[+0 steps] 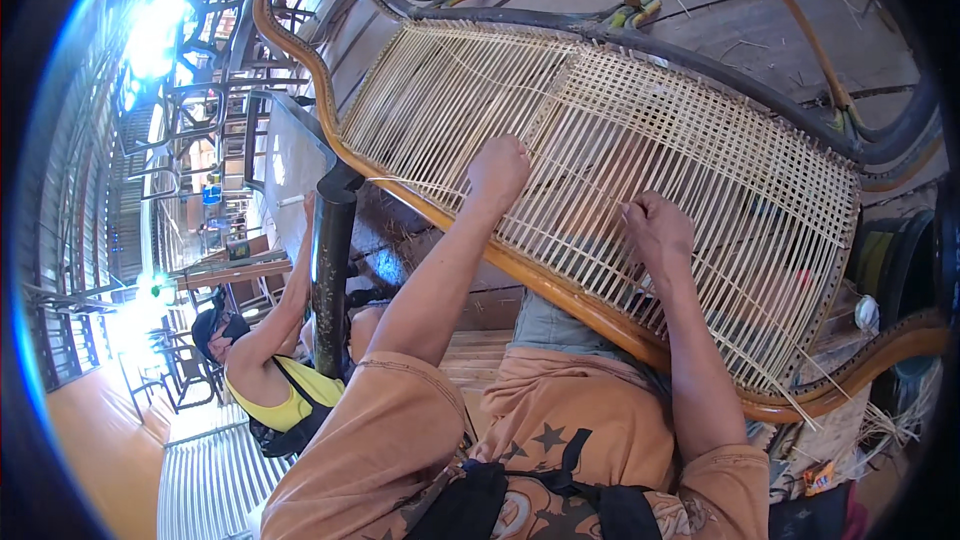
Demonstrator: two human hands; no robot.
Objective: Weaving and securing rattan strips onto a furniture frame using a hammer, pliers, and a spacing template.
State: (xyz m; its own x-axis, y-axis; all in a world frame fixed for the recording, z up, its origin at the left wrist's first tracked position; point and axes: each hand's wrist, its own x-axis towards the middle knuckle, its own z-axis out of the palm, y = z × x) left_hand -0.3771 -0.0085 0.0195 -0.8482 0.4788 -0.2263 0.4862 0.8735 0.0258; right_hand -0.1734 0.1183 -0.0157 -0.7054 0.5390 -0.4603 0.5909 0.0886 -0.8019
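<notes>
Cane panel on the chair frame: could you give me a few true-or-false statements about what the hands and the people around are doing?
1. Both hands rest on the cane panel. True: left hand, right hand.
2. The panel is woven all over. False: its left part has only parallel strands.
3. A second person in a yellow top is at lower left. True.
4. The right hand holds scissors. False: no tool shows; its fingers pinch at the strands.
5. The frame is blue plastic. False: it is bent brown wood.

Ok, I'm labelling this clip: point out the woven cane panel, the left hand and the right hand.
woven cane panel [700,140]: head view, open weave, upper right.
left hand [497,172]: head view, back of the fist.
right hand [655,232]: head view, knuckles on the strands.
</notes>
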